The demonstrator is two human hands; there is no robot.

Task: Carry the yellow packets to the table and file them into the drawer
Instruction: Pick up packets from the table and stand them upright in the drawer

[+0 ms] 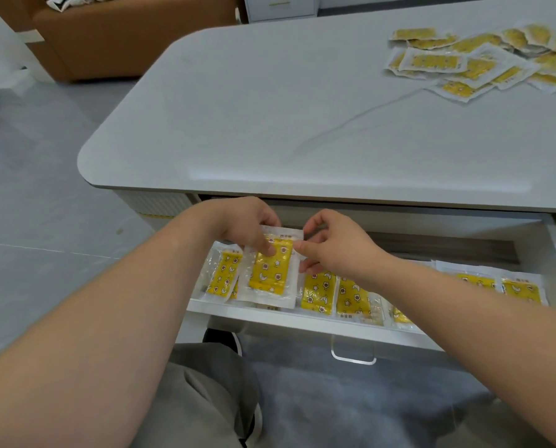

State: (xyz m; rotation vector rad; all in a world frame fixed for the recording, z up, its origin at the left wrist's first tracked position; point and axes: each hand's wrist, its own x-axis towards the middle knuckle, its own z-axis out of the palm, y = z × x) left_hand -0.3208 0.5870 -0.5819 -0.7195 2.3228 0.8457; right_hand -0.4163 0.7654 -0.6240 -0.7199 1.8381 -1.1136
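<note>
I hold one yellow packet [270, 273] upright over the left part of the open white drawer [302, 321]. My left hand [244, 224] pinches its top left corner, thumb on the yellow print. My right hand [331, 244] grips its right edge. A row of filed yellow packets [347, 299] stands along the drawer's front, from the left end to the far right. A loose pile of yellow packets [483, 59] lies on the white table [270, 118] at the back right.
The drawer's metal handle [354, 357] hangs below its front panel, above my knees. A brown sofa [125, 37] stands beyond the table's left corner, and a white cabinet [280, 6] behind the table. Grey floor lies to the left.
</note>
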